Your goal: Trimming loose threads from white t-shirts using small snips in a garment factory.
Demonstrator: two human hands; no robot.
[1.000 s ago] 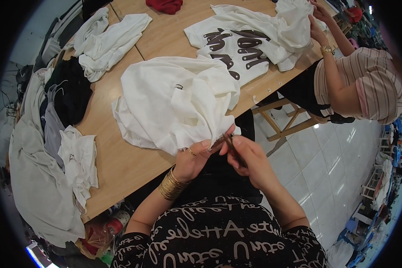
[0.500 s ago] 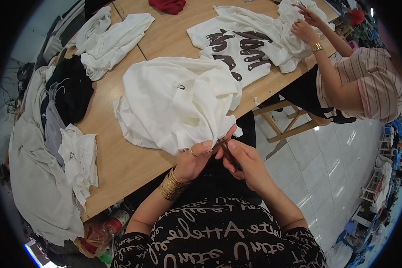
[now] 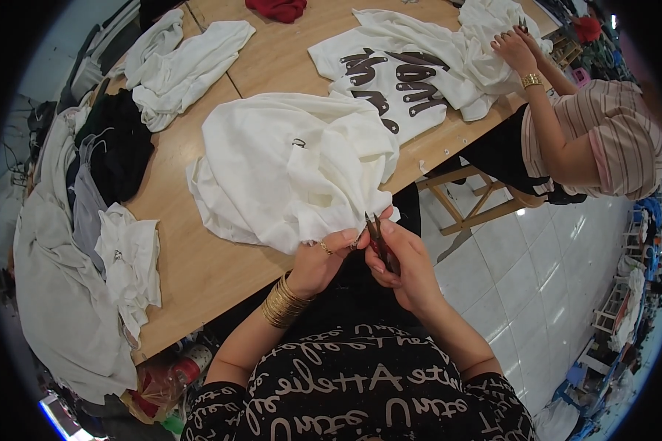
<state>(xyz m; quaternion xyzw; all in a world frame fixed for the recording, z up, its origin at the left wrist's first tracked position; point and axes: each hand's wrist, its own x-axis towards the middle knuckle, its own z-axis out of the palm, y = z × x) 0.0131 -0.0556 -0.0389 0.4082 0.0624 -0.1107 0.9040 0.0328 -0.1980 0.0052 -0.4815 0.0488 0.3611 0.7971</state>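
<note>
A white garment [image 3: 265, 158] lies bunched over the table's near edge, a small dark mark on its cloth. My left hand [image 3: 324, 257], with a ring and gold bangles, pinches the garment's near edge. In my right hand [image 3: 408, 264] is a pair of thread snips [image 3: 380, 239], dark-bladed with some red at the handle. Their blades are slightly apart and point up at the cloth edge, close beside my left fingertips. Any thread between the blades is too small to make out.
On the wooden table [image 3: 198, 287] lie a dark-printed white garment [image 3: 419, 117], folded white cloth [image 3: 191, 70] and red cloth [image 3: 276, 9]. Grey and black clothes [image 3: 118, 140] pile up at left. A co-worker [image 3: 588, 140] handles white cloth at the far right, beside a wooden stool [image 3: 467, 202].
My right hand has shifted slightly up, and the snips now stand more upright with their tips higher on the cloth edge. The co-worker's hands have moved right, away from the cloth.
</note>
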